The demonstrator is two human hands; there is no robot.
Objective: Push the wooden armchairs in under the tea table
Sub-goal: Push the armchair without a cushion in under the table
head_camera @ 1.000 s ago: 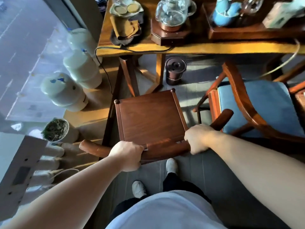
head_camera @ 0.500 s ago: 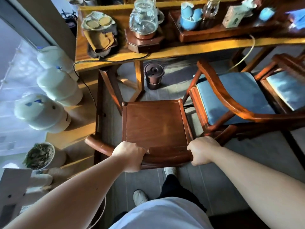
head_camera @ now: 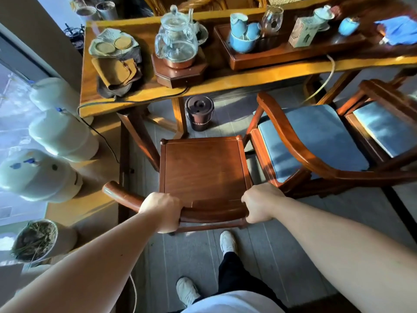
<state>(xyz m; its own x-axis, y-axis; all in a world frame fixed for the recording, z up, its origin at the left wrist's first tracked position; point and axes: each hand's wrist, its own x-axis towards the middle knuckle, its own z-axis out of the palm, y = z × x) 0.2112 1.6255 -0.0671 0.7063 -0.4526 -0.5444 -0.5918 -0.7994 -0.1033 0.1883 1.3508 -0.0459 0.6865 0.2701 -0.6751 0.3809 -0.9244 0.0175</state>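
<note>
Head view: left hand (head_camera: 163, 211) and right hand (head_camera: 259, 203) both have fingers clamped on the curved back rail of a bare-seat wooden armchair (head_camera: 203, 168). Chair stands on the floor, front edge just short of the worktop (head_camera: 225, 80), not under it. Two blue-cushioned armchairs (head_camera: 316, 141) to its right, also out. Glass kettle (head_camera: 177, 39) and blue cups (head_camera: 242, 32) on the worktop.

I see hard warm sunlight coming from the window (head_camera: 13, 123) side, left of the tea table surface (head_camera: 225, 80), which glows yellow; the floor beneath it lies in deep shadow. The window is blown out bluish. Wide-angle bending curves the edges, with slight blur there
</note>
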